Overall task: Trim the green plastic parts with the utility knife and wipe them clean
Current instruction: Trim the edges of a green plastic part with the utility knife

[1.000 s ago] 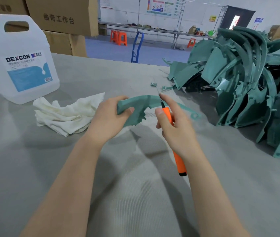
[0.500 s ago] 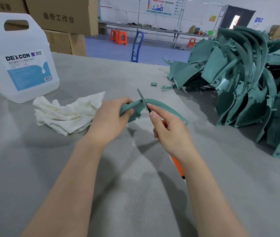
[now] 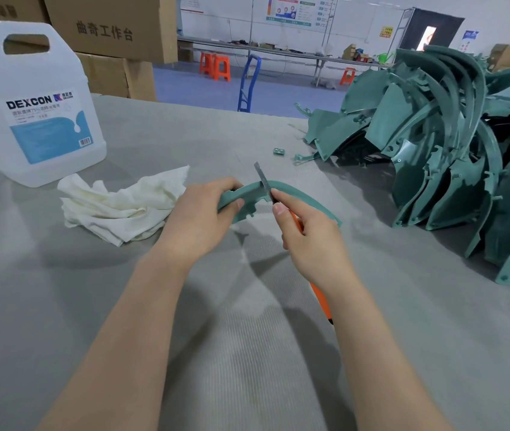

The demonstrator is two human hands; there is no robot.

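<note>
The left hand (image 3: 199,219) curls its fingers and thumb round 1 end of a curved green plastic part (image 3: 253,197), holding it just above the grey fabric-covered table (image 3: 247,353). The right hand (image 3: 312,241) grips an orange-handled utility knife (image 3: 263,178), whose blade points up and away and lies against the part's outer edge. A crumpled white cloth (image 3: 119,206) lies left of the hands, near a translucent white plastic jug (image 3: 39,119). A heap of matching green plastic parts (image 3: 449,169) sits to the right.
</note>
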